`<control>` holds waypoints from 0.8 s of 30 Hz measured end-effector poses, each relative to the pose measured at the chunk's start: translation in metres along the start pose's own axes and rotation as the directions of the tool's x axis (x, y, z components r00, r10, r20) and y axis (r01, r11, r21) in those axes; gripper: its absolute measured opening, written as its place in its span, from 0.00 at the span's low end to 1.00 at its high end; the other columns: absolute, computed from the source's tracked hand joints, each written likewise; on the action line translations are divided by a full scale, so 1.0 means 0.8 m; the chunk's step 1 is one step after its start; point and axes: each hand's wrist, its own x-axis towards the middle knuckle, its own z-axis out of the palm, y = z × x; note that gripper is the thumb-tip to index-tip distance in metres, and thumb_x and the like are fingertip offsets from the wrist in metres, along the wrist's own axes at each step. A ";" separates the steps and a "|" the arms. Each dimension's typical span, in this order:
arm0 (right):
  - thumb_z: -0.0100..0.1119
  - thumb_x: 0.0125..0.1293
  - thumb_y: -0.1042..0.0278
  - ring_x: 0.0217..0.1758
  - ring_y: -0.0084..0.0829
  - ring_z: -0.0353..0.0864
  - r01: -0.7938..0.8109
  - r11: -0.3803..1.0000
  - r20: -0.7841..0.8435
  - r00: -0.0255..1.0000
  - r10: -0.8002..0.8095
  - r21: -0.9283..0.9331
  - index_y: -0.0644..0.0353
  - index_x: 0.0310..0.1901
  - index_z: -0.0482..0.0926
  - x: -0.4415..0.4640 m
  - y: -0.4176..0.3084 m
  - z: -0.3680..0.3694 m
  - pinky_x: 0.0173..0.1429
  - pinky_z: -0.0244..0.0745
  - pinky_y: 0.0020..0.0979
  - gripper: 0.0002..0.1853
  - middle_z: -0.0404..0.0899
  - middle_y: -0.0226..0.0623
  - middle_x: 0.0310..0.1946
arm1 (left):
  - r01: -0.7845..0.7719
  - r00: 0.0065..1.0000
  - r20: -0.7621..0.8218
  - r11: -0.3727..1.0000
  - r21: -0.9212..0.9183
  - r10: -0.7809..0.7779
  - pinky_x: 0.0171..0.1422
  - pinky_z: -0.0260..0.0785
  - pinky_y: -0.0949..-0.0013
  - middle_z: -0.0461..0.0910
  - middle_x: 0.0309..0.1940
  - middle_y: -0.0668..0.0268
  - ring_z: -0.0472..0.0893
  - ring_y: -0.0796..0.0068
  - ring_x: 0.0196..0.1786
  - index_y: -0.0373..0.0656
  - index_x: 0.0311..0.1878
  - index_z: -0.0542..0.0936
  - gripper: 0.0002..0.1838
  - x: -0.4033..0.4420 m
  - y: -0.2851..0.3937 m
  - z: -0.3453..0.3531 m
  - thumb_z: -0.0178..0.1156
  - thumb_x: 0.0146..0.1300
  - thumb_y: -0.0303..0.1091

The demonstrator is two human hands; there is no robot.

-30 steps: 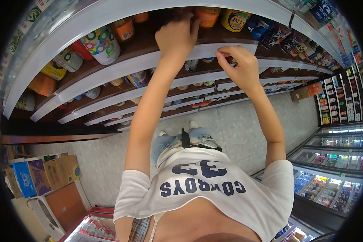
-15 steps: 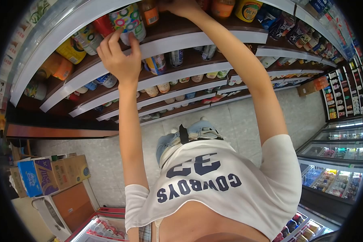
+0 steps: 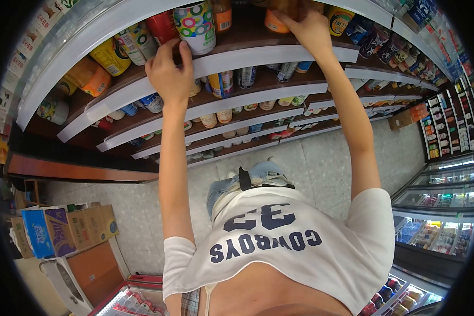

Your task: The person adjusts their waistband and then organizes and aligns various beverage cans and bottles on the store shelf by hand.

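On the shelf's pale front edge (image 3: 231,59) rests my left hand (image 3: 169,76), its thumb and fingers apart and nothing held. Just right of its thumb stands a white can with coloured rings (image 3: 196,29), and a red can (image 3: 162,27) is behind the fingers. My right hand (image 3: 313,34) reaches onto the same shelf, with its thumb against an orange-labelled jar (image 3: 275,22); the far fingers are partly hidden. Another orange-labelled jar (image 3: 223,18) stands right of the ringed can. A yellow can (image 3: 339,20) is just right of my right hand.
Yellow cans (image 3: 110,57) and an orange-labelled jar (image 3: 94,79) line the shelf's left end. Dark packets (image 3: 376,45) stand to the right. Lower shelves (image 3: 247,108) hold several cans. Cardboard boxes (image 3: 92,227) are at the lower left, glass-fronted coolers (image 3: 432,234) at the right.
My right hand has moved right along the shelf, to the orange-labelled jar. My left hand has drawn down from the ringed can to the shelf edge. The view has shifted slightly.
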 end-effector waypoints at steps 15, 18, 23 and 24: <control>0.68 0.58 0.58 0.44 0.53 0.83 -0.060 0.891 0.222 0.974 -0.046 0.449 0.72 0.53 0.74 0.031 -0.044 0.123 0.49 0.77 0.42 0.28 0.80 0.61 0.44 | -0.023 0.999 0.035 0.973 0.228 0.015 0.39 0.60 0.60 0.82 0.28 0.68 0.76 0.62 0.33 0.46 0.38 0.81 0.10 -0.007 0.000 0.017 0.56 0.66 0.41; 0.69 0.58 0.60 0.42 0.50 0.84 -0.140 0.900 0.244 0.969 0.039 0.412 0.74 0.50 0.75 0.032 -0.047 0.120 0.47 0.77 0.40 0.27 0.81 0.58 0.43 | -0.028 0.999 0.042 0.974 0.223 0.019 0.39 0.60 0.60 0.82 0.28 0.68 0.75 0.63 0.33 0.46 0.37 0.81 0.10 -0.008 -0.002 0.017 0.56 0.66 0.41; 0.68 0.58 0.65 0.39 0.49 0.84 -0.390 0.878 0.159 0.920 0.359 0.277 0.73 0.48 0.73 0.012 -0.065 0.088 0.43 0.78 0.42 0.23 0.82 0.52 0.39 | 0.023 0.997 0.067 0.978 0.209 -0.037 0.40 0.63 0.58 0.83 0.29 0.66 0.78 0.60 0.35 0.45 0.37 0.83 0.11 -0.007 0.004 0.011 0.56 0.66 0.40; 0.68 0.58 0.66 0.39 0.50 0.83 -0.334 0.906 0.098 0.943 0.320 0.260 0.72 0.49 0.72 0.007 -0.066 0.092 0.43 0.78 0.44 0.23 0.80 0.53 0.41 | 0.015 0.998 0.057 0.976 0.216 -0.028 0.40 0.63 0.58 0.83 0.29 0.66 0.77 0.60 0.35 0.45 0.37 0.83 0.10 -0.007 0.004 0.012 0.57 0.66 0.40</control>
